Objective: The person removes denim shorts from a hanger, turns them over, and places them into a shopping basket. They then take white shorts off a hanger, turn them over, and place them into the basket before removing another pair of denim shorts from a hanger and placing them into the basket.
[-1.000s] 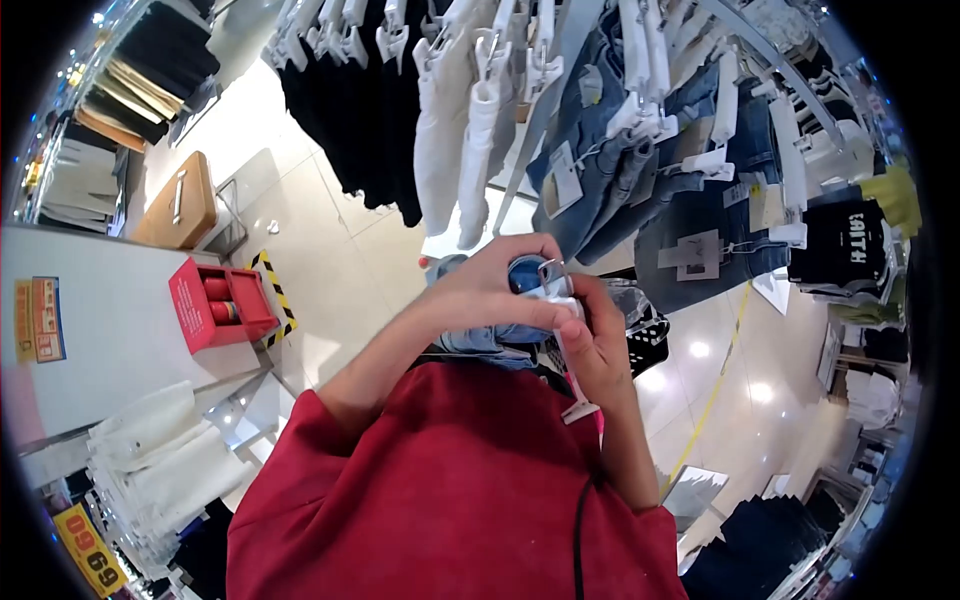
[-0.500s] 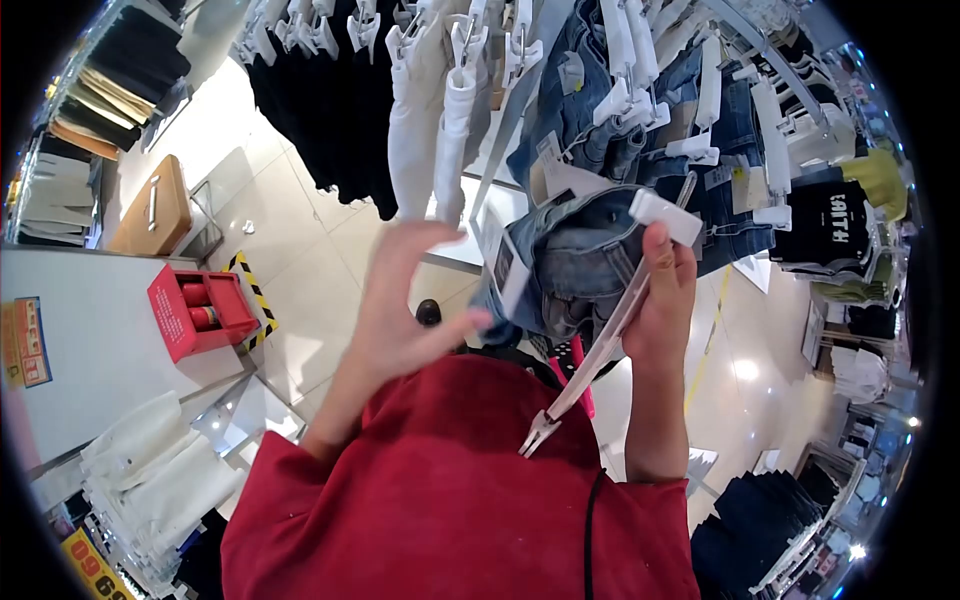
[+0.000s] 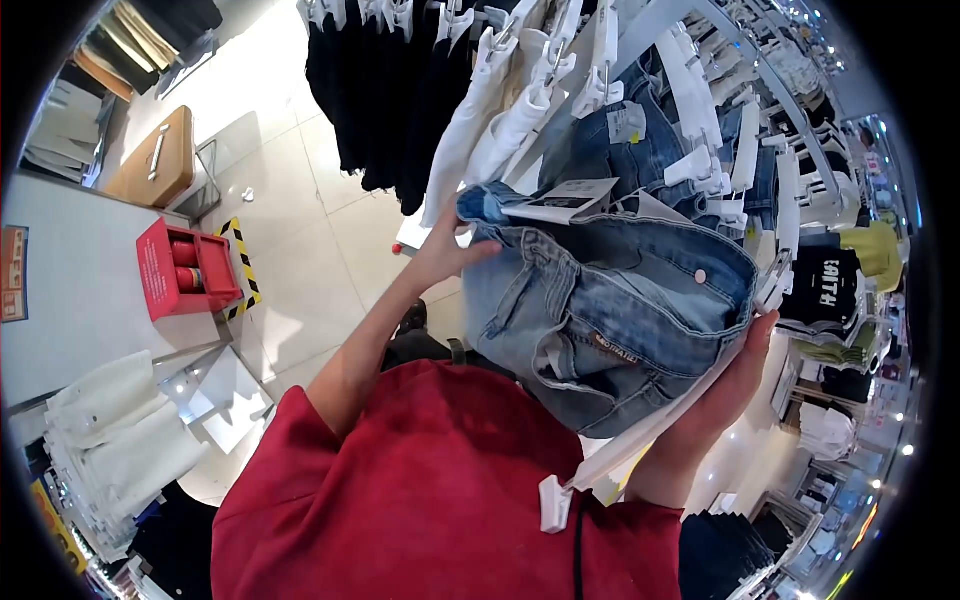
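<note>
Blue denim jeans (image 3: 620, 310) are spread across the middle, with a white paper tag (image 3: 565, 200) at the waistband. My left hand (image 3: 447, 252) pinches the waistband's left corner between thumb and fingers. At the other end, my right hand (image 3: 722, 390) is closed round a white clip hanger (image 3: 640, 430), close against the waistband's right side. One hanger clip (image 3: 555, 503) hangs free over my red shirt; the jeans cover part of the hanger. My right fingertips touch near the denim's right edge.
Black garments (image 3: 385, 95) and white trousers (image 3: 490, 120) hang on the rack ahead, beside more jeans (image 3: 650, 130). A red box with extinguishers (image 3: 190, 270) stands at left near a brown case (image 3: 160, 160). Folded white clothes (image 3: 125, 430) lie lower left.
My left hand has moved from open air onto the jeans' waistband. The jeans are now spread wider and nearer me. My right hand and the hanger have moved right and down.
</note>
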{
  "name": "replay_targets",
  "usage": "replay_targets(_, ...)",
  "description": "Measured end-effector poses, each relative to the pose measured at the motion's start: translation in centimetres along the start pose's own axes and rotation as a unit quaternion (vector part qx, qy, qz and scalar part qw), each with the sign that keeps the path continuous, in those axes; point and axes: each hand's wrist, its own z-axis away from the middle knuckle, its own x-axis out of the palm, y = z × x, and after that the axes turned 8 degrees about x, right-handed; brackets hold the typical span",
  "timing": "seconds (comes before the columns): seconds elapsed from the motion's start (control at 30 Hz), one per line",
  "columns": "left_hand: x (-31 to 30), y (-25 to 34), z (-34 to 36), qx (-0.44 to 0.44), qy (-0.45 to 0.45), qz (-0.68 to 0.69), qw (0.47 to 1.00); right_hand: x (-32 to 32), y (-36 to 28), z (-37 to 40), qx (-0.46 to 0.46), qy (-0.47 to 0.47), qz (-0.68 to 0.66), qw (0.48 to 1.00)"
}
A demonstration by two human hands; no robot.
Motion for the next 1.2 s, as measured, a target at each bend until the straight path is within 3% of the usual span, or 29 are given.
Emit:
replay_targets(0.17, -0.6, 3.9, -1.1, 0.103, 0.055, -0.041, 0.992, -3.6, -1.3, 0.1, 0.025, 0.023, 0.026, 0.999)
replay_targets(0.2, -1.4, 3.6, -1.2, 0.119, 0.032, -0.069, 0.99, -4.2, -1.5, 0.4, 0.031, 0.028, 0.02, 0.999)
replay_targets(0.23, -1.9, 3.5, -0.7, 0.107, 0.025, -0.059, 0.992, -5.2, -2.0, 0.6, 0.039, -0.016, 0.015, 0.999)
replay_targets(0.33, -2.2, 3.9, 0.3, 0.068, -0.018, 0.002, 0.998, -6.8, -2.8, 1.0, -0.008, 0.009, 0.027, 1.0)
replay_targets(0.37, -1.7, 4.2, 0.7, 0.036, -0.019, 0.069, 0.997, -7.4, -3.1, 1.0, 0.002, -0.03, 0.013, 0.999)
replay_targets(0.47, -1.6, 5.4, 1.5, -0.062, -0.048, 0.038, 0.996, -8.3, -3.7, 1.4, -0.026, 0.014, 0.016, 0.999)
replay_targets(0.6, 0.0, 7.5, 1.5, -0.001, -0.003, 0.001, 1.0, -10.7, -5.0, 0.5, -0.023, 0.088, 0.022, 0.996)
replay_targets(0.63, -0.3, 8.1, 1.5, -0.062, -0.009, 0.031, 0.998, -11.1, -5.2, 0.4, -0.026, 0.087, 0.021, 0.996)
replay_targets(0.73, -1.2, 10.9, 0.9, -0.04, -0.102, 0.19, 0.976, -13.4, -5.4, -0.2, -0.016, 0.143, 0.058, 0.988)
replay_targets(0.87, -1.6, 12.5, 0.2, -0.033, -0.196, 0.05, 0.979, -14.7, -5.4, -0.4, -0.001, 0.17, 0.051, 0.984)
replay_targets(1.0, -1.3, 12.9, -0.5, -0.064, -0.198, 0.04, 0.977, -16.9, -5.0, -0.4, 0.017, 0.198, 0.067, 0.978)
replay_targets(1.03, -1.0, 13.1, -0.5, -0.039, -0.171, 0.012, 0.984, -16.5, -4.7, -0.3, 0.031, 0.201, 0.069, 0.977)
replay_targets(1.13, -0.3, 14.3, -0.3, -0.072, -0.119, 0.007, 0.99, -17.6, -3.8, -0.2, 0.042, 0.237, 0.121, 0.963)
replay_targets(1.2, 0.7, 15.9, -0.7, 0.052, -0.105, -0.096, 0.988, -18.1, -3.4, 0.0, 0.04, 0.247, 0.118, 0.961)
